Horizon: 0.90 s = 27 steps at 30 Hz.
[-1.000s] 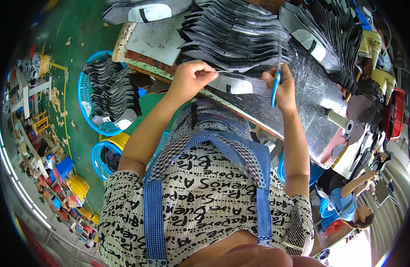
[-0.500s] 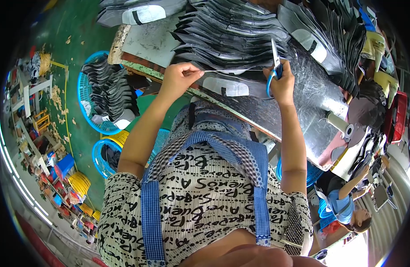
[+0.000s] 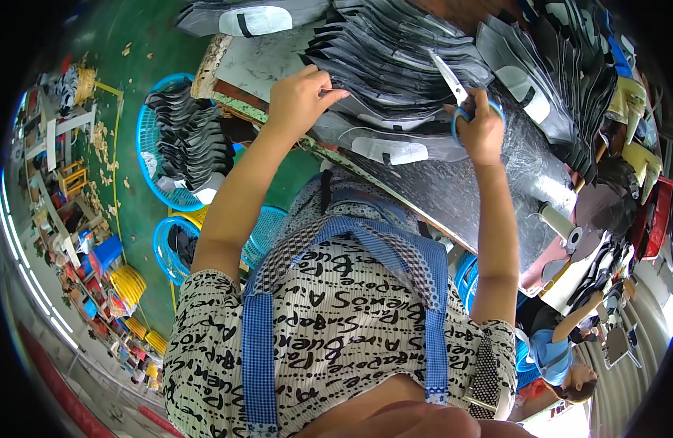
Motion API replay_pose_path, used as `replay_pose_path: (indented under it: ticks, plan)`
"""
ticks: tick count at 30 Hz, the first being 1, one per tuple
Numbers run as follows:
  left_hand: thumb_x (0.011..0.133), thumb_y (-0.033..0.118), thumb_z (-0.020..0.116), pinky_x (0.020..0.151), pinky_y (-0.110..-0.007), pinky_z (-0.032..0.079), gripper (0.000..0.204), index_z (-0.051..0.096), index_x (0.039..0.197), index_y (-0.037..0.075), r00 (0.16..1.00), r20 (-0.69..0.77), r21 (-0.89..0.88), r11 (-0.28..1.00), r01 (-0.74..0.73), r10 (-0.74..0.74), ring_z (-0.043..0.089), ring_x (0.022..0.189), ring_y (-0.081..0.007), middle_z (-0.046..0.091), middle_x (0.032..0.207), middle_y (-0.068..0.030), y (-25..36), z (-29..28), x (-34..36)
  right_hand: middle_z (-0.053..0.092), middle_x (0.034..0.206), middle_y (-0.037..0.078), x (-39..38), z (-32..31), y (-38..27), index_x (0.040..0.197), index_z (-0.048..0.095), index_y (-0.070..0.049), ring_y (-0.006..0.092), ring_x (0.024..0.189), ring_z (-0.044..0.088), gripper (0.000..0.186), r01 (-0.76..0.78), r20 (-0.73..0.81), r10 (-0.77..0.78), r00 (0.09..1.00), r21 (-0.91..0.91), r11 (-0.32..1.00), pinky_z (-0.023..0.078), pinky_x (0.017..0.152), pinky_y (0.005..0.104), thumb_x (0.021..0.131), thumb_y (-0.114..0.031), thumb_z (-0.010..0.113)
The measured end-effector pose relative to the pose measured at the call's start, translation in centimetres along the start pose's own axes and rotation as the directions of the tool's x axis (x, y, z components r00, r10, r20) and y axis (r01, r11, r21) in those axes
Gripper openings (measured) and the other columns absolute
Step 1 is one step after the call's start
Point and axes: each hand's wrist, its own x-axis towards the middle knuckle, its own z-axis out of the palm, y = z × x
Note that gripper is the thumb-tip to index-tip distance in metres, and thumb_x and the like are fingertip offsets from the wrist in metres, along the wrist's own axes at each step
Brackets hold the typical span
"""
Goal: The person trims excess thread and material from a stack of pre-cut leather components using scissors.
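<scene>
My right hand [image 3: 482, 133] grips scissors [image 3: 449, 77] with blue handles, their silver blades pointing away and to the left over a fanned stack of dark grey cut pieces [image 3: 387, 66]. My left hand [image 3: 298, 102] is at the left end of that stack, fingers bent in; what is between them is hidden. On the near side of the stack lies one dark piece with a white patch [image 3: 389, 150]. A thin white thread [image 3: 349, 131] curves loosely beside this piece, between my hands.
More dark pieces [image 3: 522, 80] stand fanned at the right of the worktable [image 3: 453, 204]. A thread spool [image 3: 559, 225] is at its right edge. Blue baskets [image 3: 143, 146] stand on the green floor at left. A person in blue [image 3: 555, 350] sits at lower right.
The white thread stretched between my hands now lies slack. My left hand has moved up and turned over beside the stack; the scissors have tilted to the left.
</scene>
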Motion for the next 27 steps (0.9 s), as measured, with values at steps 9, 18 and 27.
replay_pose_path:
  ticks: [9, 18, 27]
  plan:
    - [0.072, 0.007, 0.068, 0.057, -0.032, 0.046, 0.014, 0.057, 0.079, 0.003, 0.998, 0.058, -0.112, 0.993, 0.021, -0.015, 0.059, 0.067, -0.0238, 0.057, 0.076, -0.0089, 1.0, -2.7, -1.6, 0.055, 0.066, 0.004, 2.0, -1.0, -7.0, 0.088, 0.052, -0.013, 0.022, 0.066, 0.059, 0.034, 0.504, 0.294, -0.437, 0.85, -0.209, 0.838, 0.045, 0.057, 0.0338, 0.065, -0.025, 0.073]
    - [0.079, 0.006, 0.065, 0.056, -0.023, 0.043, 0.008, 0.061, 0.084, 0.0, 0.956, 0.159, -0.346, 0.892, 0.29, -0.249, 0.055, 0.066, -0.0093, 0.059, 0.076, -0.0038, 1.8, -3.8, -2.4, 0.06, 0.064, 0.007, 2.5, -2.6, -7.0, 0.088, 0.051, -0.005, 0.0225, 0.06, 0.061, 0.037, 0.09, 0.519, -0.074, 0.852, -0.007, 0.996, 0.046, 0.054, 0.0318, 0.073, -0.03, 0.073]
    - [0.08, 0.012, 0.067, 0.056, -0.021, 0.039, 0.013, 0.064, 0.082, 0.0, 0.965, 0.257, -0.599, 0.775, 0.2, -0.05, 0.05, 0.065, -0.0055, 0.06, 0.073, -0.0021, 6.4, -0.8, 0.1, 0.054, 0.066, 0.002, 1.2, -1.7, -4.3, 0.086, 0.046, -0.009, 0.0111, 0.059, 0.051, 0.023, -0.384, 0.36, 0.147, 0.921, 0.904, 0.188, 0.043, 0.057, 0.0252, 0.075, 0.003, 0.062]
